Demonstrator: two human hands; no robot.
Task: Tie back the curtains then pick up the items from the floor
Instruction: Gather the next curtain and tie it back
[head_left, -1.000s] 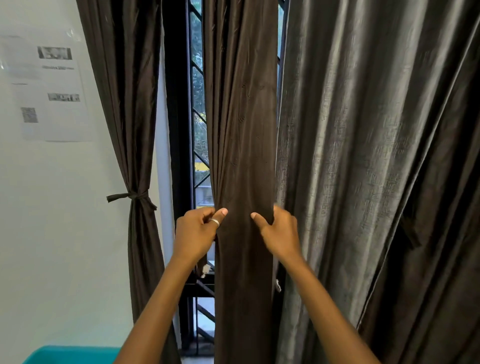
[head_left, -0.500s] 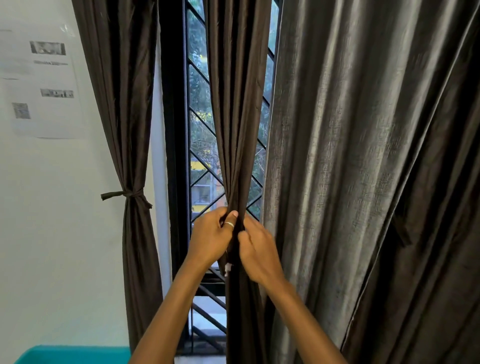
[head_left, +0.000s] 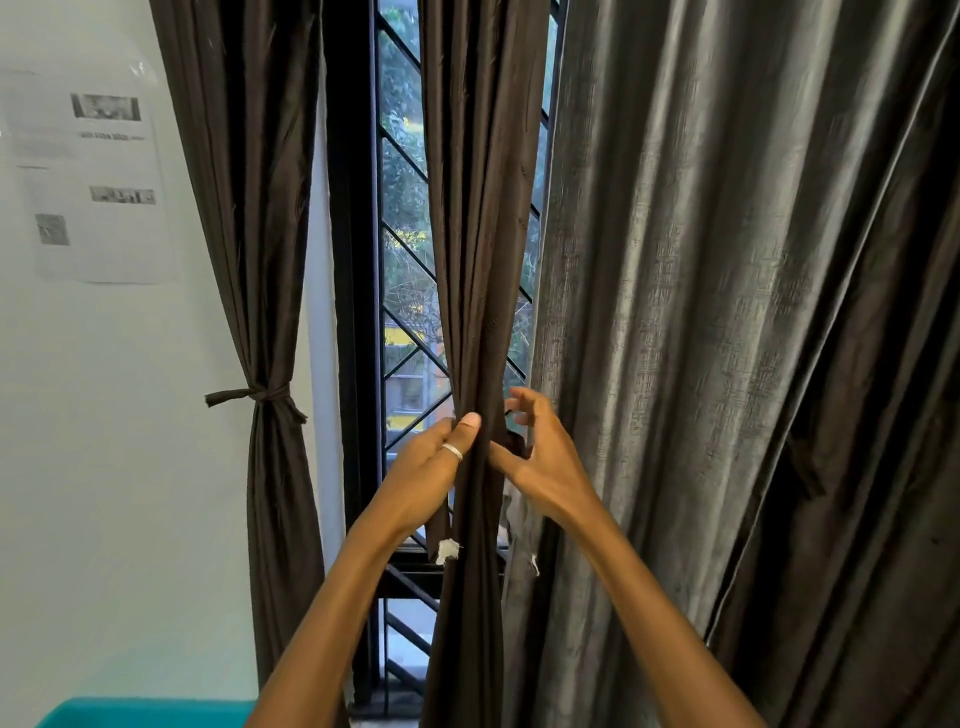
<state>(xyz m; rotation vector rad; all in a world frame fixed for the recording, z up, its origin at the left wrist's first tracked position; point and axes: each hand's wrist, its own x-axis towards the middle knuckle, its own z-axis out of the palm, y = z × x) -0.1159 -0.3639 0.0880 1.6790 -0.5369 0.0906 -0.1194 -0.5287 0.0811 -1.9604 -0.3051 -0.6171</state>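
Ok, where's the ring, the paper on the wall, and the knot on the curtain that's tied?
ring (head_left: 452, 451): head view, on the front of the silver band.
paper (head_left: 98, 176): head view, on the middle of the printed sheet.
knot (head_left: 260, 395): head view, on the tight middle of the dark tie.

Left hand (head_left: 428, 470) grips curtain (head_left: 483, 208); right hand (head_left: 548, 460) touches it.

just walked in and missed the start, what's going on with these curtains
A person is gathering the middle dark curtain at the window. Their left hand grips the bunched fabric; the right hand sits at the bunch's right edge, fingers loosely curled, and whether it holds anything is unclear. No tie is around this curtain yet. The left curtain is already tied back; the grey curtain on the right hangs loose.
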